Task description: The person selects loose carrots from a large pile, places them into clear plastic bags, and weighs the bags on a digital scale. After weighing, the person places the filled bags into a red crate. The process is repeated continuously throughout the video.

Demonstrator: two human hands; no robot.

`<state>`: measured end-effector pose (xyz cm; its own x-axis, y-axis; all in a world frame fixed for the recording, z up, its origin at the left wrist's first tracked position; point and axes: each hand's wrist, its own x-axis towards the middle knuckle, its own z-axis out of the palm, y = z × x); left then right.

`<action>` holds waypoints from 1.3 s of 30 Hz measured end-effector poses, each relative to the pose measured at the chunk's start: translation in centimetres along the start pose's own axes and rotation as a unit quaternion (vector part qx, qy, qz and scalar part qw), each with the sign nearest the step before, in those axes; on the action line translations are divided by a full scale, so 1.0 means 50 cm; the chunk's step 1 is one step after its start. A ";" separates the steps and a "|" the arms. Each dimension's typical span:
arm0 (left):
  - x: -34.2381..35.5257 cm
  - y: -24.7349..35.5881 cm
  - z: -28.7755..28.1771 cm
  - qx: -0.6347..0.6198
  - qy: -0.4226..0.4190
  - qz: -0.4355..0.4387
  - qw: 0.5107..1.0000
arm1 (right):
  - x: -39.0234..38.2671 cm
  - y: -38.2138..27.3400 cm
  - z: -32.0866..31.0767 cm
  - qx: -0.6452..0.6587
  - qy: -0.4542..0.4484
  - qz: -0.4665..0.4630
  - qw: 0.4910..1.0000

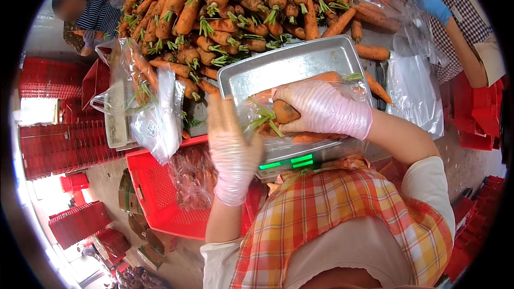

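Observation:
My right hand [326, 108], in a clear glove with a pinkish cuff, is closed around the thick end of a carrot [286, 112] with cut green stems. That carrot is over a steel weighing tray [293, 56], beside other carrots in a clear plastic bag [247, 108]. A long carrot [321, 77] lies behind my fingers. My left hand [231, 147], gloved too, is raised at the tray's left edge with its fingers stretched out and slightly blurred. It holds nothing; whether it touches the bag I cannot tell.
A carrot heap [230, 16] covers the far table. Below the tray glows a green scale display [292, 161]. A red crate [150, 195] with bagged carrots stands at left. Clear bags [415, 93] lie right. Two people work across the table, one wearing a blue glove [430, 4].

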<state>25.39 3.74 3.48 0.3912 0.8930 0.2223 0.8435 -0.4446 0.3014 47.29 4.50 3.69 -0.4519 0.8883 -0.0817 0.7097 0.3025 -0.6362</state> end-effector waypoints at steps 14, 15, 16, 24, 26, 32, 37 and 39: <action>0.020 -0.005 0.036 -0.426 0.027 -0.051 0.903 | 0.030 0.036 0.075 0.137 0.031 -0.027 0.990; 0.039 0.014 -0.005 -0.374 0.100 -0.031 0.922 | 0.028 0.046 0.083 0.131 0.068 -0.042 0.988; 0.045 -0.017 -0.030 -0.259 0.118 0.053 0.957 | 0.026 0.047 0.089 0.124 0.102 -0.064 0.985; 0.007 0.090 -0.151 -0.643 0.080 -0.140 0.749 | -0.066 0.085 -0.048 -0.057 0.016 0.089 0.994; 0.004 0.077 -0.154 -0.690 -0.012 -0.159 0.706 | -0.117 0.084 -0.101 0.003 -0.016 0.234 0.972; 0.011 0.117 -0.148 -0.686 0.051 -0.159 0.708 | -0.143 0.118 -0.101 -0.049 0.005 0.262 0.964; 0.006 0.111 -0.162 -0.708 0.062 -0.110 0.695 | -0.140 0.105 -0.110 0.065 0.084 0.295 0.950; 0.008 0.114 -0.164 -0.717 0.076 -0.096 0.687 | -0.137 0.110 -0.118 0.233 0.127 0.306 0.914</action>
<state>27.35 1.02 12.86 0.1896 0.9754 0.1128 -0.3971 -0.0289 0.9173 57.48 2.15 5.27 0.1348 0.9119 -0.3876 0.4538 -0.4045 -0.7940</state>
